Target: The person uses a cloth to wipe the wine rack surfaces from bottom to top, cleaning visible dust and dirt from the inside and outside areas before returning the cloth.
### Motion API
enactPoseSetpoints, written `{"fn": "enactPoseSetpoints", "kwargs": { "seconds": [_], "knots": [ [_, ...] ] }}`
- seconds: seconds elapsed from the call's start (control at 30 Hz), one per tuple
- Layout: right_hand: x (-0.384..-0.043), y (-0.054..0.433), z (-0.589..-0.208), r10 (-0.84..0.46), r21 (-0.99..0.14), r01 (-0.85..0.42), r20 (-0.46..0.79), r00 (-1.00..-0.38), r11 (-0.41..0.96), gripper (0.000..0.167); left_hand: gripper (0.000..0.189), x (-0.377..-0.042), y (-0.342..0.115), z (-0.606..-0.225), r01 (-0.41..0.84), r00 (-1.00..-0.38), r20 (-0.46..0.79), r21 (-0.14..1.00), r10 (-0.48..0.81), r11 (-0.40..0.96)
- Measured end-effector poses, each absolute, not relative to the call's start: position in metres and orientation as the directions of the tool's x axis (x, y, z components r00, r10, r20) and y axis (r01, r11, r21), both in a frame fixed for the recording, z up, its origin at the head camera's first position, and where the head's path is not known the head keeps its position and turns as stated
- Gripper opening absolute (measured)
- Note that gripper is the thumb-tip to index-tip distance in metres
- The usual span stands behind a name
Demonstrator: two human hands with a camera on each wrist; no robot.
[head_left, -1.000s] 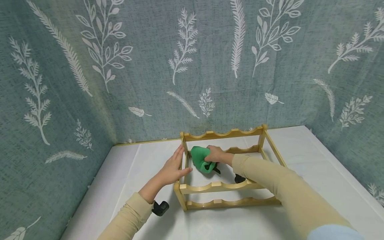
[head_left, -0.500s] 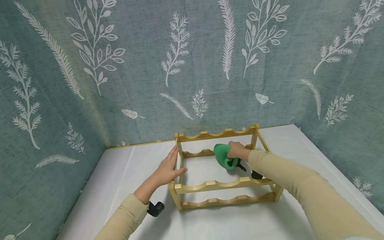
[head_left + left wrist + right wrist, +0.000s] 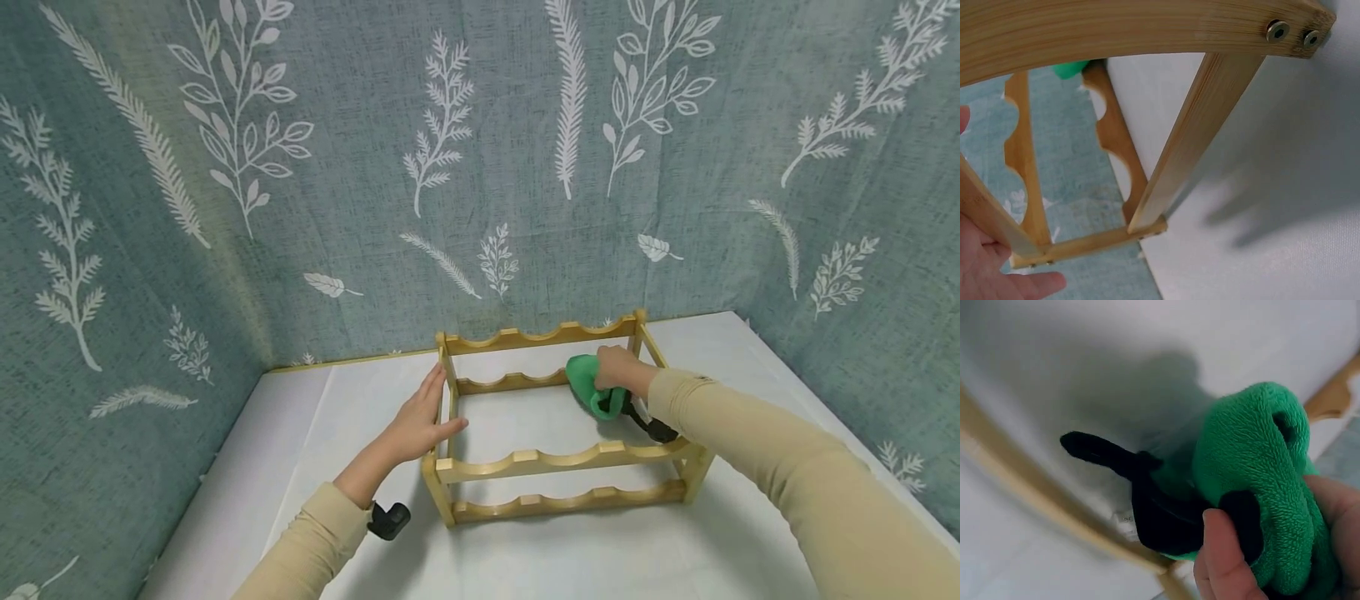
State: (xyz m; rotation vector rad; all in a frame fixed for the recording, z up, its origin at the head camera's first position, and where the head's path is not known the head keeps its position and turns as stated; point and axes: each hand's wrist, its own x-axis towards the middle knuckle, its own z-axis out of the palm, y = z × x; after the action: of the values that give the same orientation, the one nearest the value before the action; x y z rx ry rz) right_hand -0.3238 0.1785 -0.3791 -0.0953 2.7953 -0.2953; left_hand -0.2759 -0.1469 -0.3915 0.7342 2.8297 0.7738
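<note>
Blue-green curtain w/ white leaf pics hangs behind a white surface, & on it sits a wood rack w/ wavy bars. R grip pinches a bunched green cloth w/ thumb & fingers; the cloth is inside the rack, b/w the front bar & back bar, near the R end. Can't tell if it touches the surface below. A loose black strap pokes out of it, so it cld prob snag on a bar b/c nothing holds its tip. L grip lies w/ fingers straight & thumb apart at the rack's L side, not wrapped round anything. If the R arm bumps a bar hard, the rack might skid b/c a flat hand can't hold it much. R sleeve goes over the rack's R end, so it might rub or catch there. Cloth looks soft & thick, so folds outside the pinch might flop & slip.
</note>
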Motion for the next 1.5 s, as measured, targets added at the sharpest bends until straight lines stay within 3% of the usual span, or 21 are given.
{"fn": "enactPoseSetpoints", "kwargs": {
  "seconds": [0.2,0.27,0.37,0.47,0.63,0.8,1.27,1.5],
  "knots": [
    [-0.317,0.159,-0.362,-0.332,-0.434,-0.187,-0.289,-0.898,0.881,0.039,0.086,-0.275,-0.146,-0.391,0.415,-0.876,0.003,0.515,0.482,0.75],
    [-0.315,0.145,-0.355,-0.379,-0.51,-0.206,-0.263,-0.887,0.835,0.049,0.086,-0.275,-0.146,-0.391,0.413,-0.876,0.002,0.521,0.483,0.747],
    [-0.316,0.118,-0.349,-0.399,-0.597,-0.199,-0.224,-0.889,0.777,0.058,0.087,-0.276,-0.146,-0.392,0.415,-0.875,0.006,0.523,0.484,0.744],
    [-0.321,0.089,-0.351,-0.379,-0.642,-0.186,-0.176,-0.908,0.744,0.057,0.086,-0.277,-0.146,-0.392,0.415,-0.873,0.006,0.533,0.487,0.738],
    [-0.333,0.051,-0.36,-0.308,-0.656,-0.172,-0.098,-0.946,0.735,0.063,0.089,-0.277,-0.144,-0.392,0.41,-0.866,-0.006,0.564,0.5,0.717],
    [-0.337,0.043,-0.362,-0.236,-0.631,-0.14,-0.07,-0.969,0.763,0.065,0.089,-0.277,-0.144,-0.39,0.41,-0.866,-0.007,0.564,0.501,0.716],
    [-0.335,0.134,-0.342,-0.188,-0.537,-0.085,-0.14,-0.972,0.839,0.063,0.088,-0.275,-0.146,-0.39,0.403,-0.879,0.001,0.533,0.476,0.744],
    [-0.33,0.171,-0.33,-0.141,-0.418,-0.06,-0.166,-0.976,0.906,0.063,0.088,-0.277,-0.147,-0.391,0.411,-0.877,0.007,0.527,0.48,0.744]
  ]
}}
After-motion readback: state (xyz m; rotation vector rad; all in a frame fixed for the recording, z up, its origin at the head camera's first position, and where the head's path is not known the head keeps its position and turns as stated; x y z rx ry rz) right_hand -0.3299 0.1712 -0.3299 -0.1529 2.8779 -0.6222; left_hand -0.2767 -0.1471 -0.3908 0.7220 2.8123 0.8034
